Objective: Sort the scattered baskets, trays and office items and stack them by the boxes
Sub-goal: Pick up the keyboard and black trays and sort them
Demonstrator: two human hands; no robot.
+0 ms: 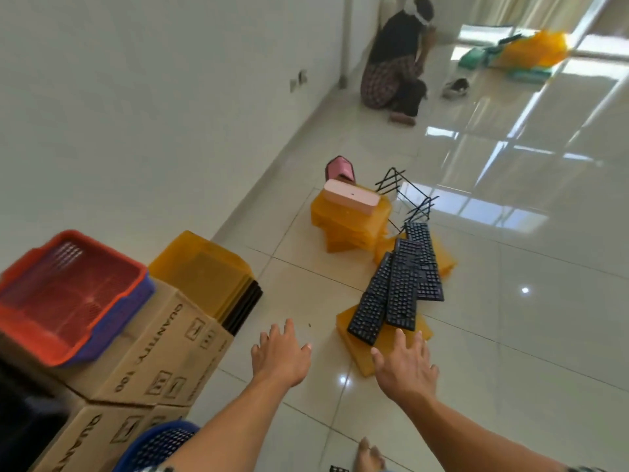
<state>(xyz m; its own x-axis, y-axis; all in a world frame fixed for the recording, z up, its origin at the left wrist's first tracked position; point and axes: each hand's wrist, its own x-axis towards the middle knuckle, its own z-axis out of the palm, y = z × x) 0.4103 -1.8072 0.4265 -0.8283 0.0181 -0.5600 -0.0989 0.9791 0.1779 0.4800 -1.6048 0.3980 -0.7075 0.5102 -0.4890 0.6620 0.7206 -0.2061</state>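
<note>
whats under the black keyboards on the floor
The black keyboards lie across a yellow tray at their near ends, and a second yellow tray shows beneath their far ends. Whatever else sits under their middles is covered.

Looks like a bare office or storeroom — glossy tiled floor (510,335), blank white wall (136,97) at ten o'clock, cartons (160,352) at eight, keyboards (401,284) and yellow trays (350,226) heaped at one.
</note>
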